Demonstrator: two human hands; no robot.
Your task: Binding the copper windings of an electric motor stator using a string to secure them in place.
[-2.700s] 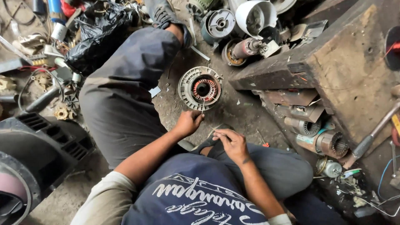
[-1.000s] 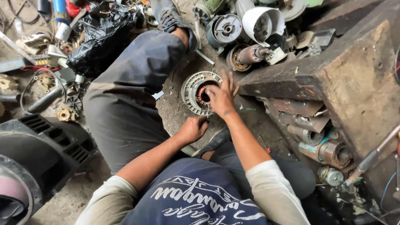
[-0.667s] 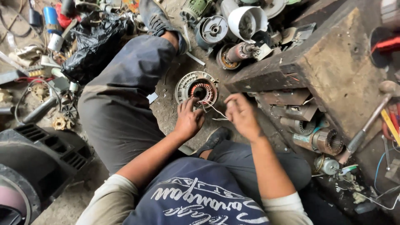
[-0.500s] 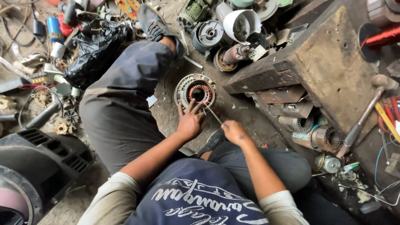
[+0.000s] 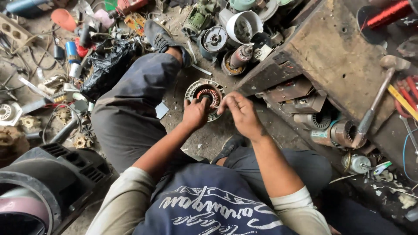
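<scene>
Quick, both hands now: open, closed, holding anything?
Left hand: fingers curled, resting on the round copper-wound motor stator.
Right hand: fingertips pinched; what they hold cannot be told.

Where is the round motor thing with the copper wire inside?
In the head view, the round motor part lies on the dirt floor just above the middle, under the left hand and right hand, beside the wooden bench.

1. A black plastic bag [image 5: 109,67] lies well to the left of the grip, among scattered small parts.
2. A white fan housing [image 5: 244,27] sits above it.
3. A wooden workbench [image 5: 335,52] stands to the right.
4. A hammer [image 5: 374,104] leans on the bench's far side.
</scene>
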